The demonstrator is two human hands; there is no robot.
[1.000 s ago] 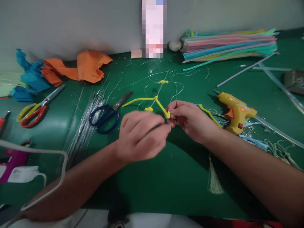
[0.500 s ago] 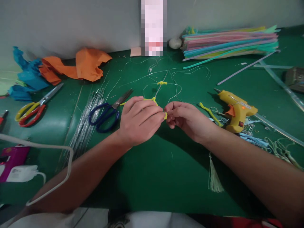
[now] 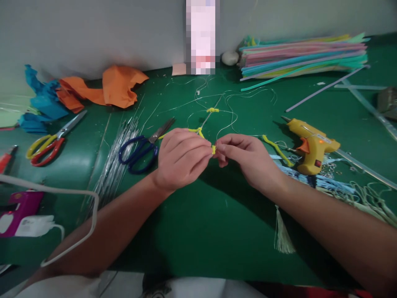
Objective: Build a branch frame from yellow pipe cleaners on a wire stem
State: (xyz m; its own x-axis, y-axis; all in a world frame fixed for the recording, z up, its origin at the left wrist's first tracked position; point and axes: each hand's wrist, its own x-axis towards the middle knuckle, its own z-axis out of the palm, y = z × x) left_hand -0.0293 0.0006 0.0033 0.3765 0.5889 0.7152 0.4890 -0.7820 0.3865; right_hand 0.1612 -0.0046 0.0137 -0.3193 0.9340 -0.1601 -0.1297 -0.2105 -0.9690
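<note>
One flat green bench (image 3: 186, 240) lies beneath. The left hand (image 3: 183, 159) has its grip pinching a bent, fuzzy yellow pipe-cleaner stem (image 3: 200, 131), slanting rightward and nearer to its tip beside the right hand (image 3: 248, 155), whose hold I cannot tell.

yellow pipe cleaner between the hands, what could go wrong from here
The yellow pipe cleaner could slip or bend, its small end between the left hand and right hand. The loose thread might snag nearby fingers. The yellow glue gun shows a lit light, so its nozzle may be hot.
</note>
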